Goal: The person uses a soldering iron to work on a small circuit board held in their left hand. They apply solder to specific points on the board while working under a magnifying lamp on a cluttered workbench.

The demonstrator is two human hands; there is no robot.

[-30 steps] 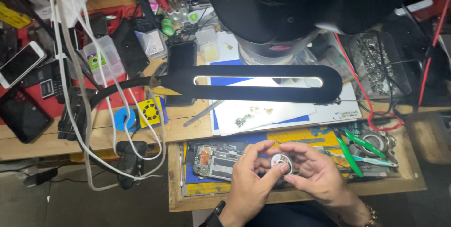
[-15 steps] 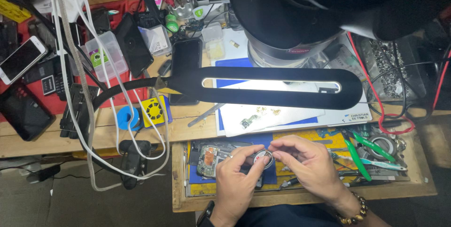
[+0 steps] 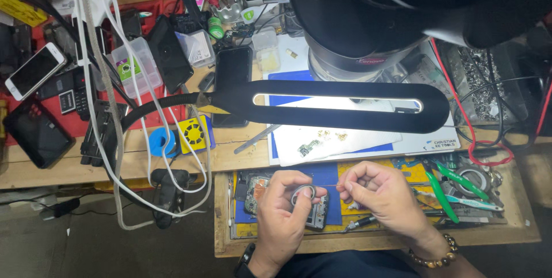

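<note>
My left hand (image 3: 280, 215) holds a small grey spool of thin wire (image 3: 303, 194) between thumb and fingers, low in the middle of the head view. My right hand (image 3: 382, 194) pinches the free end of the thin wire (image 3: 332, 186), drawn out taut to the right of the spool. Both hands hover over an opened phone (image 3: 260, 189) with its circuit board showing, lying on a blue and yellow mat (image 3: 368, 169) in a pulled-out wooden drawer (image 3: 221, 220).
A black lamp bar (image 3: 339, 105), lit, spans the bench above the hands, under a big dark microscope head (image 3: 368, 13). Small board parts (image 3: 310, 147) lie on a white mat. Green-handled cutters (image 3: 451, 183) sit right. Phones (image 3: 34, 71), white cables (image 3: 144, 157), tool bins crowd the left.
The hands have drawn apart. The spool stays in my left hand, and my right hand has pulled a length of wire out to the right. The view has shifted slightly.
</note>
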